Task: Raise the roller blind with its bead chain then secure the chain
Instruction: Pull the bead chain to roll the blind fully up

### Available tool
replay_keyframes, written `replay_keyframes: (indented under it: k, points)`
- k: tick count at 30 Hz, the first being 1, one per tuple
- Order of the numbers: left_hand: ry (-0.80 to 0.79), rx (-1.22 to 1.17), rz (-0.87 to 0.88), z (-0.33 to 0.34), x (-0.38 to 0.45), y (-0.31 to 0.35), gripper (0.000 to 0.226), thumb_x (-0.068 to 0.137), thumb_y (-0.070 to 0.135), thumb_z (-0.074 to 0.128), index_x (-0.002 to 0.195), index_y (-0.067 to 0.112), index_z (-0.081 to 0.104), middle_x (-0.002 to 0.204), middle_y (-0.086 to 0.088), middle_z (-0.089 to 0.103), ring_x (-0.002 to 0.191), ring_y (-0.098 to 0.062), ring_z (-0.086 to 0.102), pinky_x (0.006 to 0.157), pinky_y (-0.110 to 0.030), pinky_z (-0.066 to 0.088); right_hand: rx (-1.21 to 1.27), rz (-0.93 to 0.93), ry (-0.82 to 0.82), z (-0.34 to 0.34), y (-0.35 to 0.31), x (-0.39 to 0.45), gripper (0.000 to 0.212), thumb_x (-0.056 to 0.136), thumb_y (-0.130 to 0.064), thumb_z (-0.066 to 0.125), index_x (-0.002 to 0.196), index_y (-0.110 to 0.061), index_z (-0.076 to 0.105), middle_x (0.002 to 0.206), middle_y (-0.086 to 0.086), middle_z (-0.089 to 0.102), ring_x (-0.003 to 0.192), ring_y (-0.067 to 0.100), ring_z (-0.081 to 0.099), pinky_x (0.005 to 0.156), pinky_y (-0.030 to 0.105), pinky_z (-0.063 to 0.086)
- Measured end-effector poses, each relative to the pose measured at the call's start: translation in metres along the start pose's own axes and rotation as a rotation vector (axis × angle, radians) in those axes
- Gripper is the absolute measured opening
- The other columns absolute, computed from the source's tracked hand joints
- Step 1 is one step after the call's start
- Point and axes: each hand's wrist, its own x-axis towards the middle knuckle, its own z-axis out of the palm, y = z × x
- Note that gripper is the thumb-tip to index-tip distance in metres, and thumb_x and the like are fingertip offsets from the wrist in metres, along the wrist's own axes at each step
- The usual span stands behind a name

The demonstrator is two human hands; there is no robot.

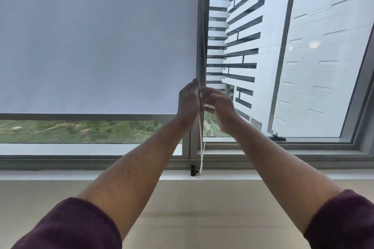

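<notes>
Between left hand (188, 101) and right hand (219, 105), bead chain (200, 137), both gripping

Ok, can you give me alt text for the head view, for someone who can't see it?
Both bare hands, left and right, grip the white bead chain beside a pale grey roller blind that covers most of the left window pane. The chain's loop hangs to a small black clip on the sill.
</notes>
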Motion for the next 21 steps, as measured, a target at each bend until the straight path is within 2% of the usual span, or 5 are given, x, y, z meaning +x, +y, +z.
replay_keyframes:
  k: [5,10,14,18,21]
  points:
    - [-0.003,-0.009,-0.029,0.008,-0.013,-0.014,0.052,0.107,0.042,0.037,0.063,0.034,0.065,0.047,0.01,0.048,0.039,-0.008,0.038,0.045,-0.025,0.033,0.224,-0.01,0.026,0.011,-0.034,0.018,0.027,0.101,-0.011,0.049,0.116,-0.005,0.07,0.099,0.012,0.078,0.09,0.023,0.074,0.079,0.034,0.058]
    - [0.007,0.068,-0.051,0.011,-0.023,-0.037,0.048,0.105,0.048,0.04,0.079,0.011,0.054,0.053,-0.007,0.039,0.042,-0.019,0.032,0.05,-0.034,0.03,0.242,0.012,-0.011,0.027,-0.054,0.027,0.034,0.109,-0.033,0.039,0.113,-0.014,0.068,0.071,-0.001,0.064,0.054,0.011,0.055,0.049,0.025,0.042]
    - [-0.012,0.127,0.031,0.002,-0.025,-0.05,0.043,0.107,0.038,0.042,0.078,0.008,0.053,0.054,-0.001,0.038,0.045,-0.013,0.032,0.046,-0.03,0.028,0.107,-0.072,0.122,0.033,-0.039,0.022,0.035,0.105,-0.014,0.037,0.079,-0.021,0.059,0.048,-0.007,0.04,0.038,0.01,0.027,0.04,0.024,0.018]
    - [-0.127,0.161,0.018,-0.014,-0.024,-0.061,0.045,0.109,0.029,0.041,0.072,0.008,0.055,0.059,-0.007,0.046,0.051,-0.016,0.04,0.051,-0.031,0.033,0.087,-0.124,0.124,0.034,-0.018,0.014,0.041,0.102,-0.01,0.036,0.067,-0.024,0.051,0.047,-0.005,0.038,0.043,0.018,0.024,0.044,0.036,0.014]
    - [-0.104,0.102,-0.066,-0.024,-0.02,-0.061,0.037,0.109,0.016,0.035,0.087,0.012,0.064,0.077,-0.009,0.061,0.069,-0.016,0.057,0.066,-0.025,0.047,0.056,-0.121,0.151,0.032,-0.002,0.014,0.046,0.103,-0.01,0.038,0.063,-0.027,0.052,0.048,-0.007,0.039,0.046,0.016,0.028,0.044,0.03,0.022]
